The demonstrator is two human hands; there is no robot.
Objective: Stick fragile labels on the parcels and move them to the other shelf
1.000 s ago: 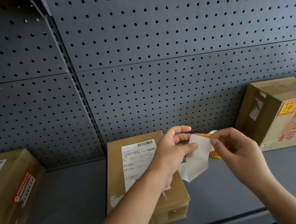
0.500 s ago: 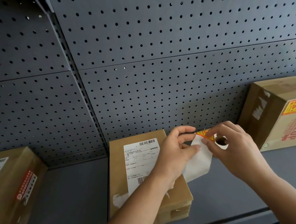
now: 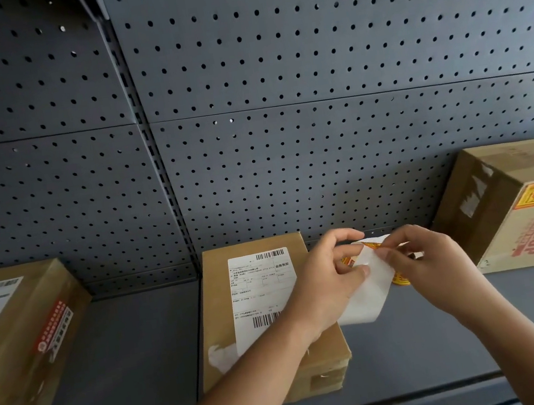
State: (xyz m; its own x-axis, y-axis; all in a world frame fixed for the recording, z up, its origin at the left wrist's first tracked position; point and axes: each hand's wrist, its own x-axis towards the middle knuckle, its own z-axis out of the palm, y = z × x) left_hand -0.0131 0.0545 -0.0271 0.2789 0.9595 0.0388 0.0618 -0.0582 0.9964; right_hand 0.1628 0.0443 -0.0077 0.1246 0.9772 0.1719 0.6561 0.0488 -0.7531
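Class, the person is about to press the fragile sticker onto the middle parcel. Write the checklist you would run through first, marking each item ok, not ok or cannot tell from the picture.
1. The left hand holds the white backing strip: ok.
2. The right hand pinches the fragile sticker at its edge: ok.
3. The sticker is fully free of the strip: cannot tell, the fingers hide the join.
4. The middle parcel lies flat on the shelf, just below the hands: ok.
5. There is bare cardboard beside its shipping label for the sticker: ok.
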